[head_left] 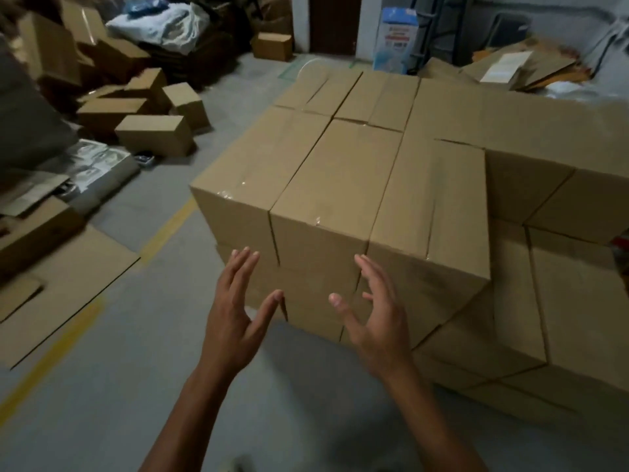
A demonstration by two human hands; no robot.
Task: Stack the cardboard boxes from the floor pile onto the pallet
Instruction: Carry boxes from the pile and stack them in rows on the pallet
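Fingers (pixel 238 270) spread | left hand (pixel 231 330), right hand (pixel 379 330) empty | boxes (pixel 333 185) just ahead, seemingly untouched

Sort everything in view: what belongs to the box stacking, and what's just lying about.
Job: stacked boxes; loose boxes on the floor; left hand and right hand, both empty.
Lying about: flat cardboard sheet; blue and white carton; heap of pale bags; flattened cartons at the back.
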